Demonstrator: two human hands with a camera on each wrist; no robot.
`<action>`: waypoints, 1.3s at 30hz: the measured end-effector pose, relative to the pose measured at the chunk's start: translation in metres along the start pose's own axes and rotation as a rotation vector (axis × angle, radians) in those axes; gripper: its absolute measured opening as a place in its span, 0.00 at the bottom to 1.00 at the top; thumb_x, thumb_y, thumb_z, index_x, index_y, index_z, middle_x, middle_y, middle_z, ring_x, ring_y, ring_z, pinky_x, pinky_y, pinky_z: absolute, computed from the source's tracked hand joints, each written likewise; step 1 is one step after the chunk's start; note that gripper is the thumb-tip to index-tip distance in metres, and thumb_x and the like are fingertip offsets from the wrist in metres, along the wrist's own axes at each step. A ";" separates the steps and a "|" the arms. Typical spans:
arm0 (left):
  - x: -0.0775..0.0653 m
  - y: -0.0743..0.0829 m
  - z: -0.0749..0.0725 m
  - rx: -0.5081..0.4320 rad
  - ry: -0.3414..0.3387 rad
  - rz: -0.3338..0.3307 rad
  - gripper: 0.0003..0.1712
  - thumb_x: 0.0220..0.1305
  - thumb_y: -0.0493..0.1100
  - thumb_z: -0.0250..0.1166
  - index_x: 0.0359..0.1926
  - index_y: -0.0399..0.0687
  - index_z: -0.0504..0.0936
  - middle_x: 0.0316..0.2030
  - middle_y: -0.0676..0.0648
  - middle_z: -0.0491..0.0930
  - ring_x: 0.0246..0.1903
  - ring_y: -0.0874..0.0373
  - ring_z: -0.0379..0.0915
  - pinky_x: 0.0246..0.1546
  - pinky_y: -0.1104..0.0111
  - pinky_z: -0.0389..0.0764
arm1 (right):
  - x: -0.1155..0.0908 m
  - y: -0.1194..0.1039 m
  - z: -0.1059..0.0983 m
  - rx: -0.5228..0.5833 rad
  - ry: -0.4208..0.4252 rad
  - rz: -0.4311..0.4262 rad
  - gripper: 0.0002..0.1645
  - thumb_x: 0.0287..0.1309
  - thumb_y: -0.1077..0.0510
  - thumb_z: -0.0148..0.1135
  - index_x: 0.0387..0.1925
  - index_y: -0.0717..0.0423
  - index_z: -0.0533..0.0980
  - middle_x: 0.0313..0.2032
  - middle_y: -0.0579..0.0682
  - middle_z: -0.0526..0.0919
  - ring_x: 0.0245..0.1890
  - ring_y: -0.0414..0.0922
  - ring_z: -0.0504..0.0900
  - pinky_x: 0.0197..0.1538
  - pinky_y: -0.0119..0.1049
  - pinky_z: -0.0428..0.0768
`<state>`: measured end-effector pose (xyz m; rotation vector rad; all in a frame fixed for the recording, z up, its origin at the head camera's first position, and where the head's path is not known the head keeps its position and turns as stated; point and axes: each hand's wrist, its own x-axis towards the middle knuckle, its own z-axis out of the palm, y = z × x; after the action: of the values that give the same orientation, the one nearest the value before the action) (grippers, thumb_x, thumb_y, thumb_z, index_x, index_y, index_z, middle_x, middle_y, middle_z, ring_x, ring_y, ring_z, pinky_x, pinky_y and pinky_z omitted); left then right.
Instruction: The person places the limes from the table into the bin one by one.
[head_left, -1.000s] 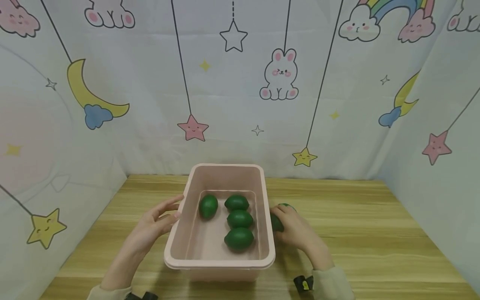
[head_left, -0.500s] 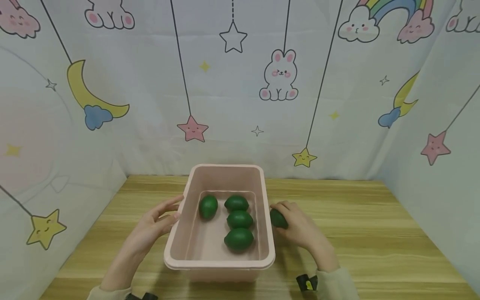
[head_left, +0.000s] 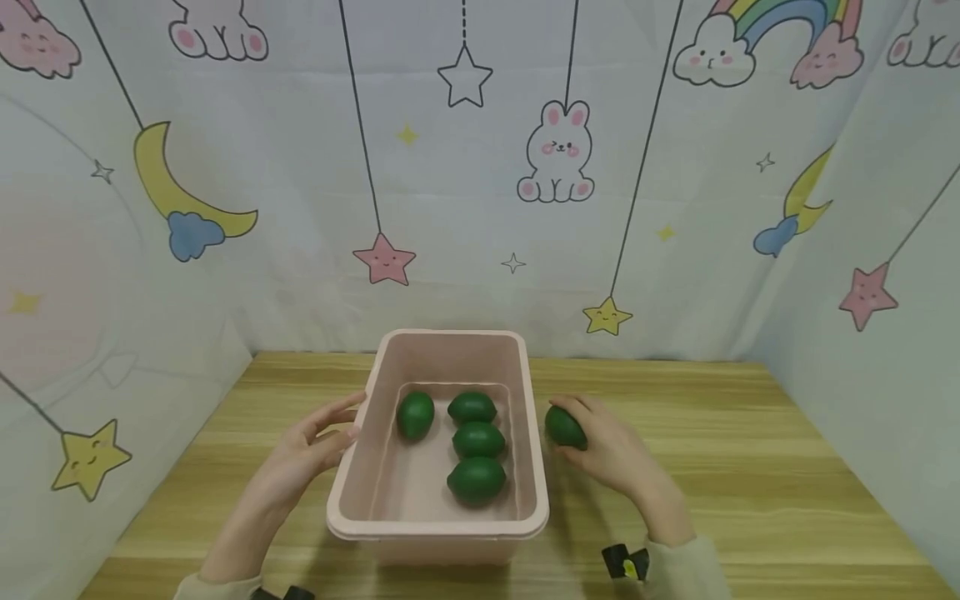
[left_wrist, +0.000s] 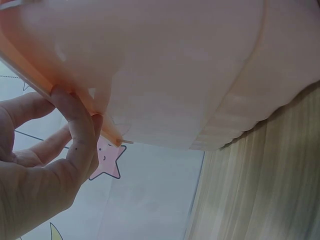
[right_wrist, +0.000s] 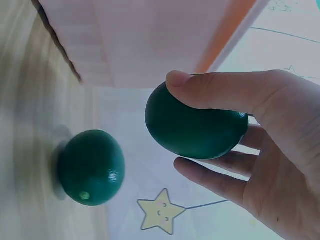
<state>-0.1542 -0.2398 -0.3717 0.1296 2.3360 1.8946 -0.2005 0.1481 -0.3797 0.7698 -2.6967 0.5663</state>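
My right hand (head_left: 611, 446) grips a dark green lime (right_wrist: 192, 122) just right of the pink plastic bin (head_left: 438, 527), its thumb on one side and fingers behind. In the right wrist view the lime is off the table. A second lime (right_wrist: 91, 167) rests on the table near it; the right hand hides it in the head view. With its fingertips, my left hand (head_left: 296, 458) touches the bin's left rim from outside, fingers loosely bent. Several limes lie in the bin: one at left (head_left: 415, 415), the others in a column at right (head_left: 478, 439).
The wooden table (head_left: 720, 467) bears the bin near its middle. Behind and at both sides hangs a white curtain (head_left: 465, 183) printed with stars, moons and rabbits. Black straps (head_left: 626, 562) circle both wrists beside light sleeves.
My right hand has drawn slightly right, away from the bin's side, with a lime in its grip. The other lime behind that hand has passed out of sight. The left hand stays put.
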 end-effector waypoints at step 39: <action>0.001 -0.001 0.000 0.012 0.007 0.006 0.33 0.69 0.50 0.58 0.72 0.52 0.61 0.65 0.39 0.63 0.50 0.70 0.74 0.51 0.71 0.76 | 0.025 -0.025 -0.053 -0.101 -0.020 -0.138 0.40 0.47 0.55 0.75 0.62 0.54 0.70 0.55 0.54 0.77 0.52 0.50 0.78 0.52 0.47 0.80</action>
<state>-0.1554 -0.2400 -0.3729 0.1315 2.3544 1.8864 -0.1990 0.1409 -0.3165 0.9294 -2.6403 0.3893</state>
